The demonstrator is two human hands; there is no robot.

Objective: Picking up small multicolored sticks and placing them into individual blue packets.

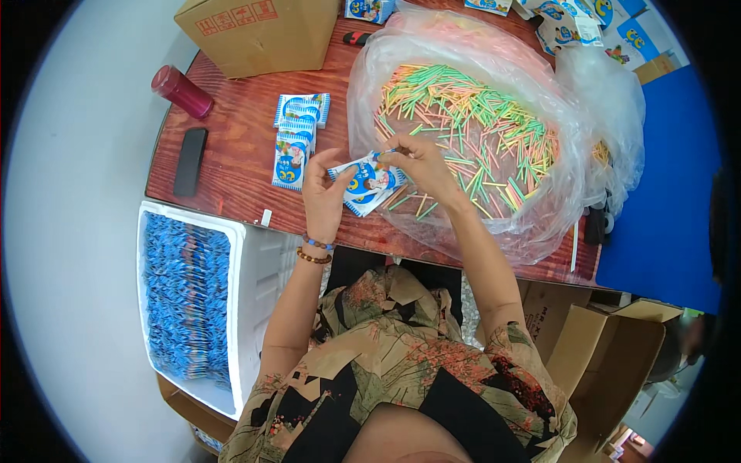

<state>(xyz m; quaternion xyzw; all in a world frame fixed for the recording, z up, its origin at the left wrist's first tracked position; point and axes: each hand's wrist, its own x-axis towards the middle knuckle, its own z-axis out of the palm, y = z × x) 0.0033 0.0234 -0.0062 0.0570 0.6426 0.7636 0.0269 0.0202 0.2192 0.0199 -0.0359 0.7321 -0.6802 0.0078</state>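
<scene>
Reddish wooden table [243,116]; left hand [323,189], right hand [424,168] both pinching blue-white lettered packet [376,184].

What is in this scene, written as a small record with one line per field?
Left hand: holds the left side of a blue-and-white packet
Right hand: pinches the packet near its top edge
Left on table: overlapping packets, dark flat object, red tumbler, cardboard box
Right on table: open clear bag with pastel sticks
Beside table: white foam box full of blue packets
</scene>
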